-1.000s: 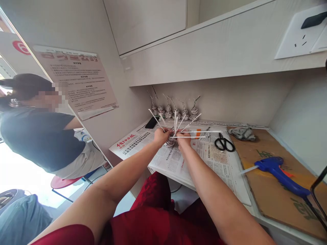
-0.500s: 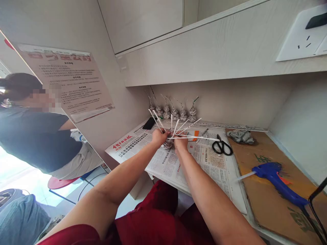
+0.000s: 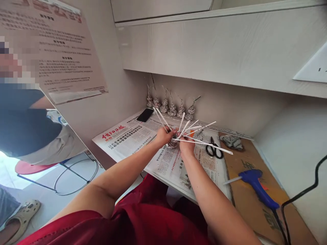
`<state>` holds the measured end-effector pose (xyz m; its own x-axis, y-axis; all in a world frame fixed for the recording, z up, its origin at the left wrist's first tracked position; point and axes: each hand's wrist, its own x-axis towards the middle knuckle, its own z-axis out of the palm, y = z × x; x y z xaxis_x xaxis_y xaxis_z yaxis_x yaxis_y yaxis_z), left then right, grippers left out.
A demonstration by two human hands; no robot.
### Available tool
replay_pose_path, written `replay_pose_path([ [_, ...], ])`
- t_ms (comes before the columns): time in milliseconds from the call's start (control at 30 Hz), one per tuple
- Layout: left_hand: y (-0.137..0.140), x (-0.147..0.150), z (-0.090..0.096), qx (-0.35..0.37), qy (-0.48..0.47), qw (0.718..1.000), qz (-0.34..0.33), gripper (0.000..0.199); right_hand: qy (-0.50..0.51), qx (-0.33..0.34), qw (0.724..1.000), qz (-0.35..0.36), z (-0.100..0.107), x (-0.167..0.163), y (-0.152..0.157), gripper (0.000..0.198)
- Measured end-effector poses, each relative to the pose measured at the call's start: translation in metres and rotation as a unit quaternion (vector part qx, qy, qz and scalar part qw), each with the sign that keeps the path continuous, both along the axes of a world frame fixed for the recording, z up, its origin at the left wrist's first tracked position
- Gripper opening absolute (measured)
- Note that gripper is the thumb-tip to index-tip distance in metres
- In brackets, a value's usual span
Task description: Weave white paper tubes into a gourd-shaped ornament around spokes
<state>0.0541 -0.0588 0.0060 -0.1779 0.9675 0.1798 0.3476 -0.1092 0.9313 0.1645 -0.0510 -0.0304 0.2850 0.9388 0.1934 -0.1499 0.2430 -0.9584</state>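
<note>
Both your left hand (image 3: 165, 136) and right hand (image 3: 187, 145) grip the weave (image 3: 172, 144) between them, over the newspaper (image 3: 139, 139). White strips (image 3: 184, 128) fan from its top; scissors (image 3: 215, 152) lie to the right.

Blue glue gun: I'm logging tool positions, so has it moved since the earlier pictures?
No; the blue glue gun lies at the same spot on the cardboard.

Long white strip (image 3: 220, 149) now crosses scissors (image 3: 214, 152) handles; beige clog (image 3: 28, 210) come into fuller view.
</note>
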Motion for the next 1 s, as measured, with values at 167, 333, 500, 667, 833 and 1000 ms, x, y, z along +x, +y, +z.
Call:
replay_pose_path([
  [167, -0.010, -0.007, 0.008, -0.017, -0.090, 0.986, -0.143, 0.031, -0.080, 0.005, 0.995, -0.062, -0.002, 0.017, -0.009, 0.025],
  [333, -0.023, -0.028, 0.020, -0.060, -0.174, 0.949, -0.255, 0.035, -0.175, 0.014, 0.980, -0.096, 0.013, 0.024, -0.024, 0.022],
  [500, -0.034, -0.047, 0.024, -0.052, -0.157, 0.948, -0.272, 0.035, -0.252, 0.020, 0.960, -0.116, 0.034, 0.008, -0.044, 0.018],
  [667, -0.044, -0.064, 0.018, -0.027, -0.084, 0.976, -0.198, 0.021, -0.301, 0.031, 0.944, -0.135, 0.045, -0.020, -0.071, 0.015],
  [833, -0.056, -0.071, 0.013, 0.010, 0.013, 0.991, -0.132, 0.018, -0.319, 0.025, 0.939, -0.130, 0.046, -0.036, -0.091, 0.015],
  [1000, -0.071, -0.066, 0.023, 0.094, 0.148, 0.981, -0.088, 0.014, -0.316, 0.042, 0.937, -0.144, 0.041, -0.036, -0.093, 0.017],
])
